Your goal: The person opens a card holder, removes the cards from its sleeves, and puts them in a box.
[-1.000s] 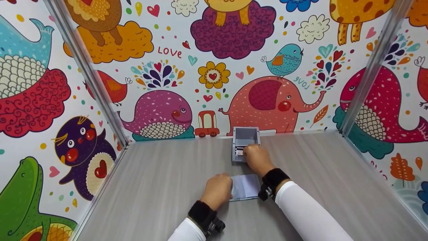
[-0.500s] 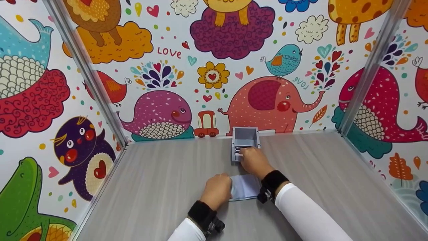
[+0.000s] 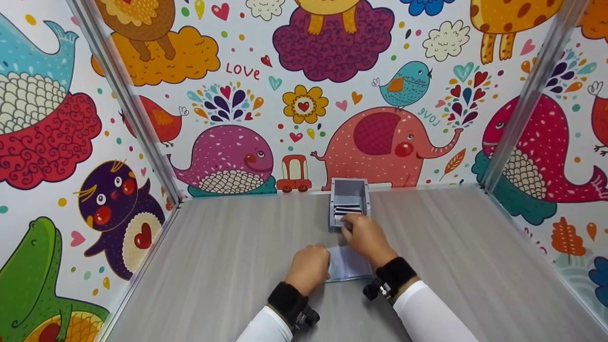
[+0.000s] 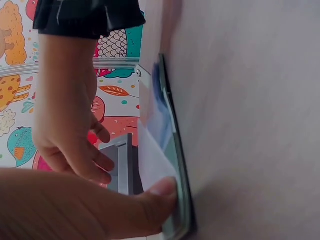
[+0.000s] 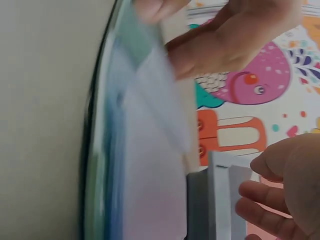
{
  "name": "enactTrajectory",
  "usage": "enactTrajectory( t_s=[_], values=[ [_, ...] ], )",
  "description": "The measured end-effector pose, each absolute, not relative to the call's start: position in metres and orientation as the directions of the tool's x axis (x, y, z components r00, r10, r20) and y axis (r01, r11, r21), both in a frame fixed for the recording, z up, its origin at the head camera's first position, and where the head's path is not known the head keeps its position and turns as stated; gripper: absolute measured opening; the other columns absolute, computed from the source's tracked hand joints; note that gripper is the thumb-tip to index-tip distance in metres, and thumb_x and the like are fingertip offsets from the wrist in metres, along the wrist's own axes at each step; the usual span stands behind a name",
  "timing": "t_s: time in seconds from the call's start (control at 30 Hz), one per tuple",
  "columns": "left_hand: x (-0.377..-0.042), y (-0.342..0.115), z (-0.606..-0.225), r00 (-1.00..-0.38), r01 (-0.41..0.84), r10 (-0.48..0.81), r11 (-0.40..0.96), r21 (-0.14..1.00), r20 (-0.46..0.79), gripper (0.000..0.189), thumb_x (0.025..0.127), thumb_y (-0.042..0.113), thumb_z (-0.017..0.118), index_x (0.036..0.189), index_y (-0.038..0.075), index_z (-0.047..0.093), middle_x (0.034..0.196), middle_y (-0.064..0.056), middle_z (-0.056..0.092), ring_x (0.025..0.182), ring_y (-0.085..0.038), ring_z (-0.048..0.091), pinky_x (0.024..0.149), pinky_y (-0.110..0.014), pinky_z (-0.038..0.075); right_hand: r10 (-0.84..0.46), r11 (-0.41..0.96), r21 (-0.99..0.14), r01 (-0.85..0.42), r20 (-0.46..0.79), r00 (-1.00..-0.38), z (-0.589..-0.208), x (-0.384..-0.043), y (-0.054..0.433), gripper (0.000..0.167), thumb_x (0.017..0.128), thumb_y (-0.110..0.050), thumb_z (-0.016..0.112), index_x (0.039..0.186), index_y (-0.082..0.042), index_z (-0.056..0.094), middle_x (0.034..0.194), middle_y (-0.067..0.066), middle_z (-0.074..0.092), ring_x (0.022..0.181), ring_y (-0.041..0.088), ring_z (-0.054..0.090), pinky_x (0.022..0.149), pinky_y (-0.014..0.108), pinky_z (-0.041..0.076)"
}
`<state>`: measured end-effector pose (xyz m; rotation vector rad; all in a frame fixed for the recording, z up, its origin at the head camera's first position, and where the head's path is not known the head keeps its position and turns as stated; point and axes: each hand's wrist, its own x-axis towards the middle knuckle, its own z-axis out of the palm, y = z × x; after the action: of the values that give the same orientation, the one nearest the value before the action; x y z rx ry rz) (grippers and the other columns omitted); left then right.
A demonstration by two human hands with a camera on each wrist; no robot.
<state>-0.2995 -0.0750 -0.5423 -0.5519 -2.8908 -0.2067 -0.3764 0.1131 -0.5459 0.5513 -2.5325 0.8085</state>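
Observation:
A card holder booklet (image 3: 350, 263) with clear sleeve pages lies spread on the table. My left hand (image 3: 308, 270) grips its left side, the thumb (image 4: 162, 192) pressing on a page in the left wrist view. Beyond the booklet stands a grey box (image 3: 349, 189) with several cards (image 3: 347, 209) upright in its near part. Over the box's near right edge is my right hand (image 3: 368, 240). In the right wrist view its fingers (image 5: 262, 197) are loosely bent and apart, with nothing seen between them. Parts of the booklet blur in that view.
The wood-look table (image 3: 237, 251) runs back to a wall (image 3: 304, 142) printed with cartoon animals. The grey box stands close to that wall. Metal posts (image 3: 126, 95) rise at both back corners.
My right hand has drawn back from inside the box toward its near edge, and its fingers have loosened. More of the cards shows. The left hand stays on the booklet.

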Motion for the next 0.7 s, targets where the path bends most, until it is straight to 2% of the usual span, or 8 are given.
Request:
enactTrajectory(
  t_s=[0.13,0.33,0.5,0.7],
  values=[
    [-0.298,-0.072,-0.544,-0.902,0.378,0.351,0.923,0.066,0.252,0.026,0.073,0.017,0.103,0.086,0.01,0.082,0.09,-0.002,0.075,0.081,-0.025,0.074,0.07,-0.04,0.063,-0.183,0.723,-0.521,-0.453,0.488,-0.854,-0.547,-0.367,0.114,0.014,0.092,-0.003,0.082,0.107,-0.004,0.082,0.089,0.007,0.081,0.084,0.025,0.075,0.081,0.051,0.063],
    [-0.295,-0.067,-0.547,-0.881,0.377,0.364,0.926,-0.015,0.302,0.005,0.087,0.004,0.085,0.089,0.009,0.083,0.087,-0.004,0.074,0.076,-0.024,0.072,0.065,-0.039,0.061,-0.144,0.733,-0.572,-0.369,0.399,-0.906,-0.552,-0.359,0.12,0.004,0.093,-0.007,0.081,0.097,-0.007,0.082,0.084,0.003,0.079,0.077,0.017,0.07,0.076,0.044,0.061],
    [-0.297,-0.067,-0.547,-0.889,0.36,0.347,0.933,-0.011,0.299,0.006,0.086,0.004,0.085,0.087,0.009,0.082,0.087,-0.004,0.073,0.075,-0.024,0.07,0.066,-0.04,0.061,-0.173,0.762,-0.563,-0.321,0.302,-0.938,-0.552,-0.359,0.124,0.004,0.095,-0.012,0.081,0.093,-0.009,0.082,0.083,0.002,0.079,0.074,0.015,0.066,0.072,0.041,0.059],
    [-0.298,-0.067,-0.546,-0.897,0.373,0.359,0.928,0.004,0.258,0.01,0.082,0.006,0.089,0.087,0.009,0.081,0.087,-0.004,0.072,0.076,-0.024,0.07,0.067,-0.039,0.06,-0.212,0.815,-0.489,-0.31,0.245,-0.946,-0.554,-0.357,0.129,0.005,0.091,-0.012,0.083,0.086,-0.013,0.084,0.079,-0.001,0.078,0.07,0.015,0.064,0.069,0.043,0.057]
  ],
)
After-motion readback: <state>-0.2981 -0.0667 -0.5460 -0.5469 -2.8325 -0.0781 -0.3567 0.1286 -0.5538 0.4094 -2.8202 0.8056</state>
